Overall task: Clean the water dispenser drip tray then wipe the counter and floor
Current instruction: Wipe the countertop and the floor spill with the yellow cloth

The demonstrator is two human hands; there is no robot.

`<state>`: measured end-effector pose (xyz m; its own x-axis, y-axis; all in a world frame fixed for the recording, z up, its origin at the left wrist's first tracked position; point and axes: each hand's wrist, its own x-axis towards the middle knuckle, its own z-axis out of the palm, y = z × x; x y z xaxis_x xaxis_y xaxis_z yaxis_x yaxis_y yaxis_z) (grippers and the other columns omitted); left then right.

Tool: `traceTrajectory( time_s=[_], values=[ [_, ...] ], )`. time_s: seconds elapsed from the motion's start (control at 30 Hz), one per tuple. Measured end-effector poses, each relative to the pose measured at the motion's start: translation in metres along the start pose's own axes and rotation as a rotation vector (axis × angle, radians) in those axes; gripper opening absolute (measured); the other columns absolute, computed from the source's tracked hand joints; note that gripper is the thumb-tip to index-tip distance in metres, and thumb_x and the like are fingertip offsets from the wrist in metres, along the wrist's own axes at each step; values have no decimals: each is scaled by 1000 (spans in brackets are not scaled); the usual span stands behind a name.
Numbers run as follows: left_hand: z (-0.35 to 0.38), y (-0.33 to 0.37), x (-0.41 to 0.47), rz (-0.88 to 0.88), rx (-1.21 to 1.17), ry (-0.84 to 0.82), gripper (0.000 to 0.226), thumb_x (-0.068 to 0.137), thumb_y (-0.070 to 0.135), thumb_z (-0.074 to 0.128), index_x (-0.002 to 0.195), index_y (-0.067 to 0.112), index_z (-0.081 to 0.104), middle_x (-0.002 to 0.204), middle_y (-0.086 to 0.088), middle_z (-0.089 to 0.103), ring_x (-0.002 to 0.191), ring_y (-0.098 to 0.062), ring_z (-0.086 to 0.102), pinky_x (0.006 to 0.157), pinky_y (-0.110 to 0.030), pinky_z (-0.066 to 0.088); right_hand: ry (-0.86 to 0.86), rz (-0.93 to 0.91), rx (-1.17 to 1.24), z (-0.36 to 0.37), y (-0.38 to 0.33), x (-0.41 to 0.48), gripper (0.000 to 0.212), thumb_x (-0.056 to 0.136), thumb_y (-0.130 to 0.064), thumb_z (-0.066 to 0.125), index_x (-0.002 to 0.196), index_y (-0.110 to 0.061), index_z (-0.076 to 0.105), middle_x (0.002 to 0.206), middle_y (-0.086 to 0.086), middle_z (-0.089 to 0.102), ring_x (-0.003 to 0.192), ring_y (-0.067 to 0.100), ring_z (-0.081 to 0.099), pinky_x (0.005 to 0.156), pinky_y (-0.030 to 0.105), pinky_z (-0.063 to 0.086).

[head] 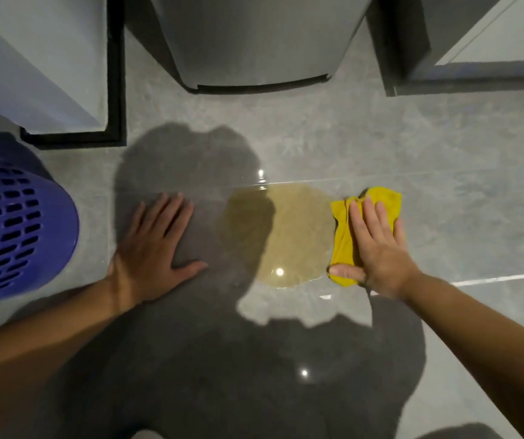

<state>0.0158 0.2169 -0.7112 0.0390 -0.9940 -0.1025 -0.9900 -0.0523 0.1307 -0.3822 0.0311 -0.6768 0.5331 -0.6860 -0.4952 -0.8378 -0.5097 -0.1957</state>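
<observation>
Cloth (369,223) under flat right hand (378,248) beside puddle (286,236) — left hand (153,239) splayed, empty, on floor (444,147).

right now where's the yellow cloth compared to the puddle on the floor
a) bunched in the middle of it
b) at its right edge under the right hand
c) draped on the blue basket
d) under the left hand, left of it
b: the yellow cloth lies at the right edge of the puddle, pressed flat under the right hand.

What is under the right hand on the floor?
A yellow cloth lies under the right hand, pressed flat on the grey floor. The tile beneath the cloth is covered.
</observation>
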Motion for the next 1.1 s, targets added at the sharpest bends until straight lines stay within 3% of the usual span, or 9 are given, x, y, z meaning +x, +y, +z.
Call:
traceTrajectory(
  time_s=[0.1, 0.2, 0.33, 0.43, 0.53, 0.67, 0.87, 0.97, 1.1],
  values=[
    [3, -3, -1, -8, 10, -18, 112, 81, 83, 48, 166, 18, 17, 171, -12, 24, 158, -34, 22, 127, -57, 14, -8, -159, -96, -18, -13, 50, 127, 66, -99, 25, 158, -25, -21, 167, 5, -25, 157, 34, -18, 122, 67, -4],
    [2, -2, 2, -8, 13, -11, 114, 79, 83, 51, 166, 16, 20, 171, -13, 25, 158, -34, 22, 126, -57, 14, -43, -401, -346, -33, -15, 69, 118, 75, -93, 21, 161, -17, -8, 170, 16, -8, 157, 43, -4, 121, 71, 8],
    [0, 0, 1, -2, 14, 17, 113, 80, 83, 52, 165, 14, 23, 170, -14, 27, 157, -35, 24, 126, -56, 16, -17, -507, -435, -29, -12, 41, 113, 83, -85, 35, 163, -10, 13, 169, 21, 8, 155, 45, 9, 120, 68, 14],
    [2, -1, 1, -17, 16, 2, 113, 79, 82, 52, 165, 15, 22, 171, -13, 25, 158, -34, 23, 126, -56, 14, 91, -439, -375, 3, -22, -8, 110, 76, -77, 57, 158, -9, 34, 162, 23, 35, 148, 48, 34, 111, 72, 35],
    [1, 0, 1, -25, 20, -12, 113, 78, 81, 53, 165, 16, 22, 171, -12, 24, 158, -34, 22, 127, -55, 12, 52, -292, -241, 49, -51, -68, 122, 66, -80, 66, 160, -10, 32, 166, 21, 27, 149, 49, 32, 110, 75, 33],
    [-2, 1, 1, -21, 29, -7, 107, 82, 77, 51, 165, 15, 22, 171, -12, 25, 158, -34, 22, 127, -56, 12, -17, 10, -90, 90, -119, -99, 121, 72, -83, 55, 162, -8, 26, 167, 24, 26, 151, 49, 26, 114, 71, 19],
    [-3, 2, 0, -21, 42, 4, 104, 84, 74, 50, 164, 13, 24, 171, -13, 26, 158, -35, 23, 126, -58, 16, 192, 395, 146, 55, -157, -18, 121, 75, -91, 33, 163, -8, 26, 168, 24, 24, 152, 48, 25, 114, 73, 23],
    [-2, 2, 0, -22, 47, 4, 105, 84, 76, 49, 164, 13, 24, 171, -13, 26, 158, -34, 23, 125, -59, 18, 205, 355, 123, 30, -139, 29, 124, 73, -95, 25, 166, -16, 4, 173, 17, 4, 158, 41, 5, 120, 69, 8],
    [1, 3, 0, -22, 42, 24, 104, 85, 76, 50, 164, 13, 25, 171, -13, 27, 158, -34, 23, 125, -59, 18, 69, 26, -67, -12, -94, 78, 128, 65, -99, 8, 165, -21, -10, 173, 11, -14, 159, 36, -11, 122, 64, -2]
  ],
)
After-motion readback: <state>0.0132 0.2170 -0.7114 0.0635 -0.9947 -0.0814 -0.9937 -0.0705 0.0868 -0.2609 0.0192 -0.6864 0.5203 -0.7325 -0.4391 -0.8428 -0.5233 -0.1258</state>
